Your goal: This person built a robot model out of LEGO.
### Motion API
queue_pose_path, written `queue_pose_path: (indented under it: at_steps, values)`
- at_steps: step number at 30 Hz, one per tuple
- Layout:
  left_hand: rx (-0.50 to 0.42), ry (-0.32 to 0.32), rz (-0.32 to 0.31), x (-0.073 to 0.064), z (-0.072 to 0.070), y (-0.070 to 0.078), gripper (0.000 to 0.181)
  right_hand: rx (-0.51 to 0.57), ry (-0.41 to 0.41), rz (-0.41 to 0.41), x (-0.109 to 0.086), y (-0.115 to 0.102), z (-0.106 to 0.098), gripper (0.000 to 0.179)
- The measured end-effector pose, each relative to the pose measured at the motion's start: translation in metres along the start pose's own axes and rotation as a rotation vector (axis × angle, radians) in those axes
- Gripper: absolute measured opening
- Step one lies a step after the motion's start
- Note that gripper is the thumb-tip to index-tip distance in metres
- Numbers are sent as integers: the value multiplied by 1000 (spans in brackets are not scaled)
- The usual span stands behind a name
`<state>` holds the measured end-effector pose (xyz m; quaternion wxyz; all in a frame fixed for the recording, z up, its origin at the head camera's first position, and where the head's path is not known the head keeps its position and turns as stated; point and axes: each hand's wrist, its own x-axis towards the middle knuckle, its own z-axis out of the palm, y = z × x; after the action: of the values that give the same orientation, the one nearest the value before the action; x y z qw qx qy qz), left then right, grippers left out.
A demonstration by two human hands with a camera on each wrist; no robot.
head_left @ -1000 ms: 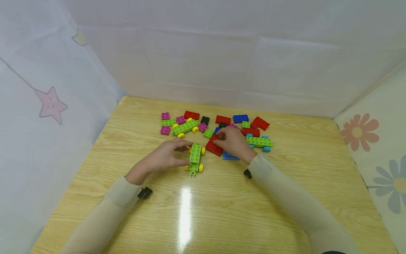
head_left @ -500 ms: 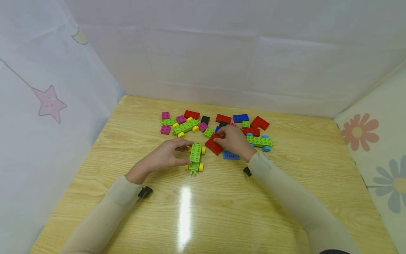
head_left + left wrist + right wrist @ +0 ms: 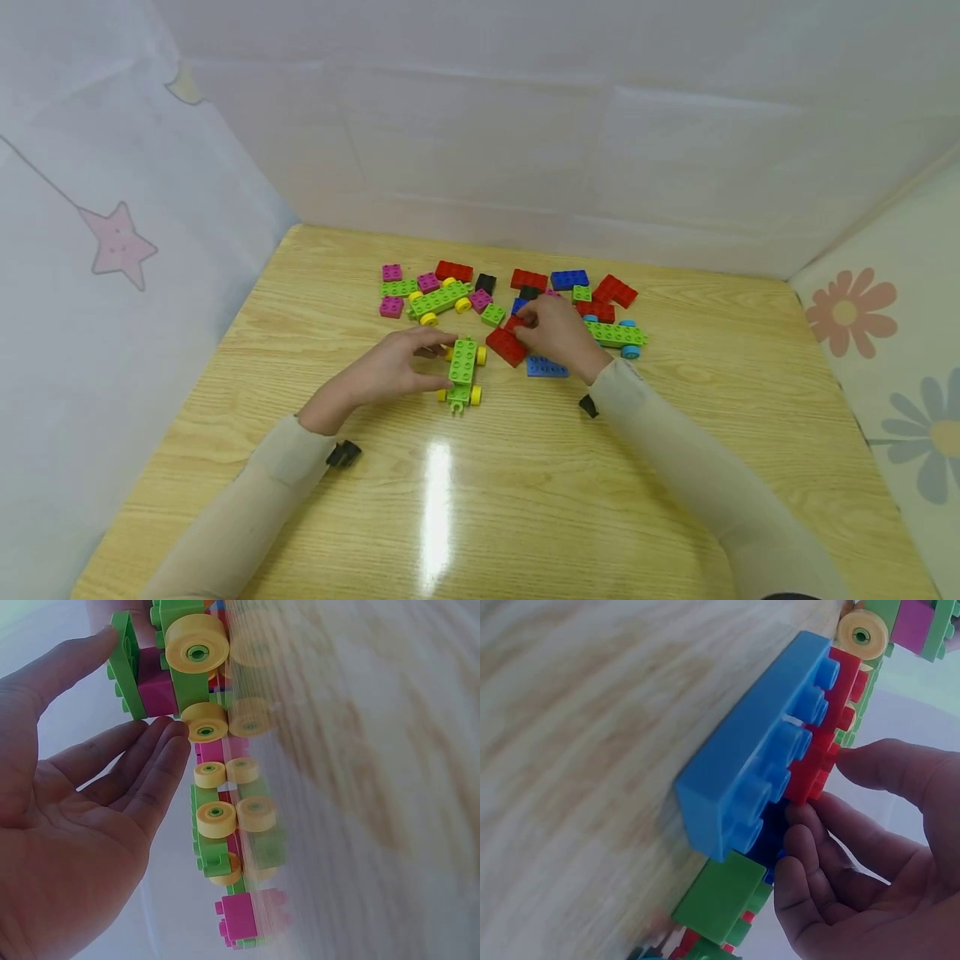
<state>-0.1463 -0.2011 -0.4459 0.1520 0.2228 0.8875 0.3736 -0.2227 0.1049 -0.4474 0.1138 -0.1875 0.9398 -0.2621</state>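
A green toy car (image 3: pixel 462 367) with yellow wheels stands on the table, a green brick (image 3: pixel 462 360) topping a pink brick (image 3: pixel 157 682) on its base. My left hand (image 3: pixel 386 367) holds it lightly, thumb at the green brick's near end and fingers at the far end. My right hand (image 3: pixel 558 333) pinches a red brick (image 3: pixel 808 769) between thumb and index finger, the other fingers curled below. Another red brick (image 3: pixel 506 347) lies just left of those fingertips. A blue brick (image 3: pixel 546 367) lies beneath the right hand, near the wrist camera.
Behind the hands lie several loose bricks: pink (image 3: pixel 391 307), black (image 3: pixel 485 284), blue (image 3: pixel 569 280) and red (image 3: pixel 615 291). A second yellow-wheeled car base (image 3: pixel 440 300) is at back left. A blue-wheeled base (image 3: pixel 615 335) is right of the right hand.
The right hand has shifted slightly right, and the red brick at its fingertips now shows apart from the red brick beside it. The left hand and the toy car stay put.
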Motion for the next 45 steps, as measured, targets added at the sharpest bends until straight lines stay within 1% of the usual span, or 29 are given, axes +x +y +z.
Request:
queue_pose_path:
  at_steps: [4, 10, 15, 20, 24, 28, 31, 35, 40, 45]
  values:
    - [0, -3, -4, 0, 0, 0, 73, -9, -7, 17, -2, 1, -2, 36]
    - [10, 0, -5, -1, -1, 1, 73, 7, -12, -8, -4, 4, 0, 37]
    - [2, -3, -6, -1, -1, 2, 73, 19, 7, -11, -4, 6, 2, 37]
    - [9, -2, 2, 0, -1, -1, 73, 80, 18, 16, -5, 5, 1, 38]
    - [6, 0, 5, -1, -1, -1, 73, 135, 39, 15, -8, 3, -3, 39]
    - [3, 0, 8, -1, -1, 0, 73, 149, 48, 9, -10, 0, -8, 41]
    - [7, 1, 10, -1, -1, 1, 73, 163, 40, 15, -11, -4, -10, 42]
    - [11, 1, 13, 0, -1, 1, 72, 199, 34, 3, -14, -12, -12, 41]
    - [4, 1, 10, 1, -1, -1, 72, 237, 26, -19, -17, -21, -11, 39]
    - [-2, 1, 11, 0, -1, 0, 72, 263, 2, -17, -19, -29, -9, 40]
